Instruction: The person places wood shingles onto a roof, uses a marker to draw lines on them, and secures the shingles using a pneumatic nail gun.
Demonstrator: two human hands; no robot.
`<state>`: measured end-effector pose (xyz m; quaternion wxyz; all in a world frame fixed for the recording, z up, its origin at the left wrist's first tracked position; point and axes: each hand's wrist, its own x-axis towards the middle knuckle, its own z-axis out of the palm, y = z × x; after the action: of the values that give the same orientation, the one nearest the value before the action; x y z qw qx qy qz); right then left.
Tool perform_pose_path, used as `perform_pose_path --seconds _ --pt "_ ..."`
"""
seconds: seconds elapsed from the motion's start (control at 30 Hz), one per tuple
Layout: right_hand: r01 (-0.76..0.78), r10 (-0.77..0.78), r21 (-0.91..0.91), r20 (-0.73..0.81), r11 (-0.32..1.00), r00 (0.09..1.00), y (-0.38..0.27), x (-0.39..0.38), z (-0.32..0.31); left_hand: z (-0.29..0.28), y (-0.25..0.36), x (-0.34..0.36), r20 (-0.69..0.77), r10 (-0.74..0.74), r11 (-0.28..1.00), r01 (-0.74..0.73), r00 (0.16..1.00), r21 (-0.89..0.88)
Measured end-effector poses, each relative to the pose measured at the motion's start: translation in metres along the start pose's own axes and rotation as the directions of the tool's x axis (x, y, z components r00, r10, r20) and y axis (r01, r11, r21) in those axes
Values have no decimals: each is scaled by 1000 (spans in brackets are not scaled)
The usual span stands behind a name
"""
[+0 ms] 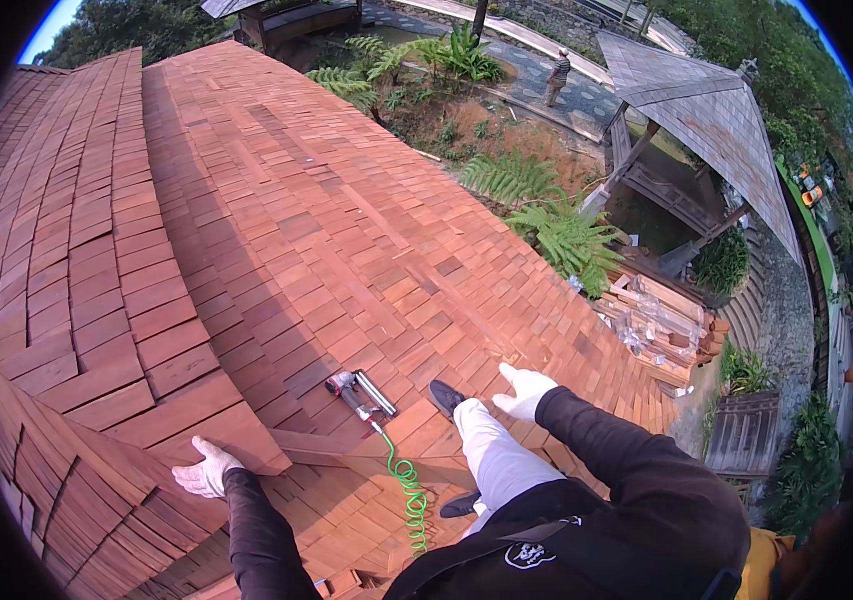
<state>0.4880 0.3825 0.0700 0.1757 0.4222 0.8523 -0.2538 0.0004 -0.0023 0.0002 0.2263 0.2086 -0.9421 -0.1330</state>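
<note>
My left hand (205, 468), in a pale glove, reaches to the lower corner of the raised roof section (172, 355) on the left. Its fingers are spread and it holds nothing; I cannot tell how firmly it touches the wooden shingles. My right hand (527, 392), also gloved, is held out over the lower slope (347, 250) with fingers apart and nothing in it. Between the hands a pneumatic nail gun (360, 394), red, grey and black, lies on the shingles. From its handle a coiled green air hose (409, 490) runs down toward my body.
My dark shoes (446, 398) stand on the sloping shingles. The roof edge drops off to the right, beside ferns (572, 240) and stacked shingle bundles (662, 325) partly wrapped in plastic. Beyond are a grey-roofed pavilion (707, 110) and a person (557, 78) on a paved path.
</note>
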Motion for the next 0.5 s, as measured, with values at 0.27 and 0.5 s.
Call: perform_pose_path --seconds 0.27,0.5 --pt "61 82 -263 502 963 861 -72 -23 95 9 -7 2 -8 20 999 -20 1000 -50" --pt "52 70 -278 412 959 908 -79 -13 99 6 -11 0 -14 -8 998 7 1000 -61"
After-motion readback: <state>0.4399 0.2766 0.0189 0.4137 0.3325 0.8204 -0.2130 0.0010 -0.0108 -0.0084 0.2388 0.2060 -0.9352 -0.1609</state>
